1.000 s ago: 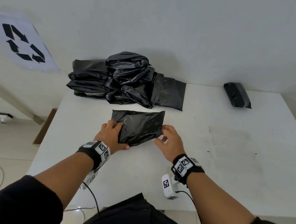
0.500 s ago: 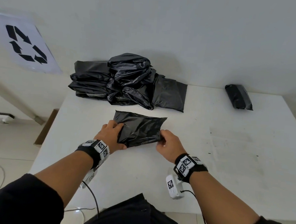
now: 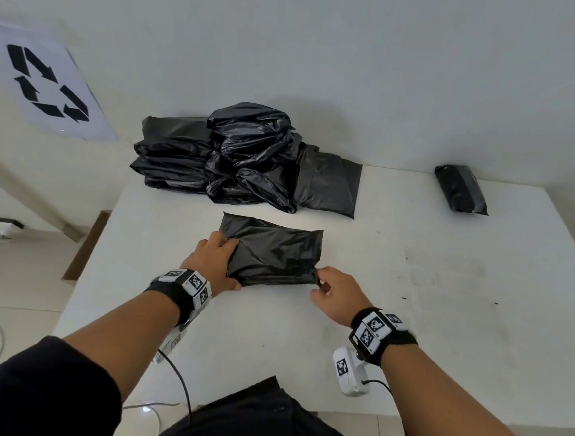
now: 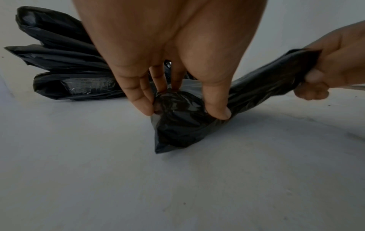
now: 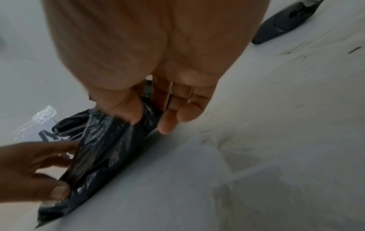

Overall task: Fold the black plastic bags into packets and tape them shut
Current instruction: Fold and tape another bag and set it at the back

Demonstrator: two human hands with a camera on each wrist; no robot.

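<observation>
A partly folded black plastic bag (image 3: 273, 251) lies on the white table (image 3: 407, 328), stretched between both hands. My left hand (image 3: 223, 259) pinches its left end with thumb and fingers; the left wrist view shows that hand (image 4: 187, 107) bunching the plastic of the bag (image 4: 177, 128). My right hand (image 3: 322, 283) grips the near right corner; in the right wrist view the thumb and fingers of this hand (image 5: 150, 120) close on the end of the bag (image 5: 102, 148). No tape is visible in either hand.
A heap of black bags (image 3: 246, 160) sits at the table's back left against the wall. One finished taped packet (image 3: 459, 194) lies at the back right. A recycling-symbol sheet (image 3: 47, 85) hangs on the left wall. Floor and cables lie left of the table.
The bag's near edge has been pulled down toward me and flattened. My right hand slid from the bag's right side to its near right corner; my left hand stayed at the left end.
</observation>
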